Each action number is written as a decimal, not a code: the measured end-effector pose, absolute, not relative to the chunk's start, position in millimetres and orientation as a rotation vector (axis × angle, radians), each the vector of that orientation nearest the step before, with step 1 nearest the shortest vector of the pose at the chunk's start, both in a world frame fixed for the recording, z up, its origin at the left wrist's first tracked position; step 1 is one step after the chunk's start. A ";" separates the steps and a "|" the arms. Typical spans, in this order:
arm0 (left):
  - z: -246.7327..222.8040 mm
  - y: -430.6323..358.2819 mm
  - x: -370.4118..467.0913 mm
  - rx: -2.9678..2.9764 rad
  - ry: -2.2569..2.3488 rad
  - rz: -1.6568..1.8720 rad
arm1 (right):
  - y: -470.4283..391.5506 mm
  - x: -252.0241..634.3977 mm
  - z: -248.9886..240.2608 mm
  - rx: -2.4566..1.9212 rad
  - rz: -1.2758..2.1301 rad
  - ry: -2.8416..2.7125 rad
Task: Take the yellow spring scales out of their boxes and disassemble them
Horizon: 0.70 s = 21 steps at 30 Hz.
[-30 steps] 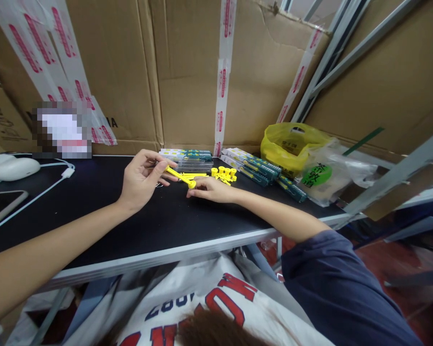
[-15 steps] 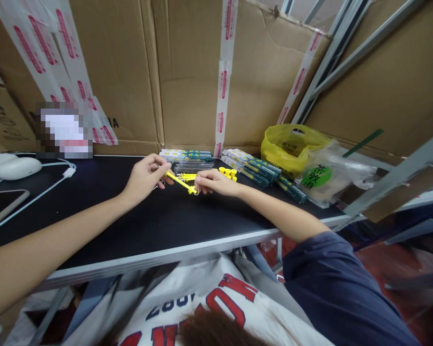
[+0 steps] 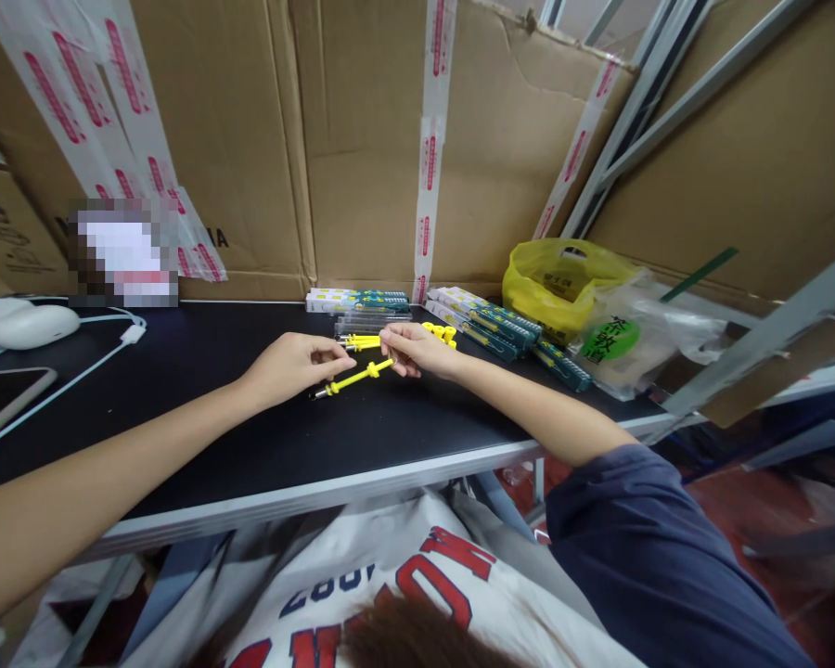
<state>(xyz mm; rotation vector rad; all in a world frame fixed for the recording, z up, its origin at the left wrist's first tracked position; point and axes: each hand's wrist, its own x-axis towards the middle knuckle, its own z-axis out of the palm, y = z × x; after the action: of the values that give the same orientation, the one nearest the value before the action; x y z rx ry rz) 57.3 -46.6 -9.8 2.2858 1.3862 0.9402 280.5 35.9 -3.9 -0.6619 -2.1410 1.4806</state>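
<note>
My right hand is closed on one end of a thin yellow stick, which slants down to the left and ends in a dark tip with a silvery part. A yellow knob sits partway along it. Just above the stick, my left hand has its fingers pinched together; whether they touch the stick or hold something small cannot be made out. Behind the hands lie more yellow sticks, with yellow heads showing beyond my right hand.
Clear sleeves and slim printed boxes lie at the back, with more boxes to their right. A yellow bag and a clear bag stand at right. At left are a phone, a cable and a white device.
The yellow stick has turned: its left end now points down toward the table, and my right hand holds its other end. My left hand has moved down and slightly right.
</note>
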 end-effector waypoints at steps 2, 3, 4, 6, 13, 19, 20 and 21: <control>-11.3 -49.2 61.9 2.271 1.330 0.881 | 34.7 279.7 -5.2 -0.642 1.502 -2.143; -12.2 -50.7 64.5 2.267 1.302 0.872 | 33.5 279.1 -5.7 -0.631 1.510 -2.144; -13.2 -52.1 67.0 2.272 1.281 0.876 | 31.8 278.4 -6.2 -0.619 1.519 -2.146; -15.7 -54.5 71.5 2.303 1.256 0.908 | 27.8 276.6 -7.2 -0.598 1.542 -2.154; -23.6 -53.6 75.0 2.347 1.200 0.888 | 17.4 272.1 -9.3 -0.628 1.636 -2.086; -26.2 -47.8 69.5 2.364 1.280 0.958 | 18.7 270.8 -12.1 -0.576 1.632 -2.121; -26.4 -47.7 69.1 2.370 1.284 0.951 | 18.8 270.7 -13.1 -0.570 1.598 -2.158; -26.4 -47.9 69.0 2.377 1.286 0.939 | 18.8 270.7 -14.0 -0.563 1.562 -2.196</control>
<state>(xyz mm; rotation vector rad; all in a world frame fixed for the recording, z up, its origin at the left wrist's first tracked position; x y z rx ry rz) 69.0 -47.9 -26.4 2.3772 1.2864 0.9387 270.7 18.8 -14.0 -0.5630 -2.1964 1.5621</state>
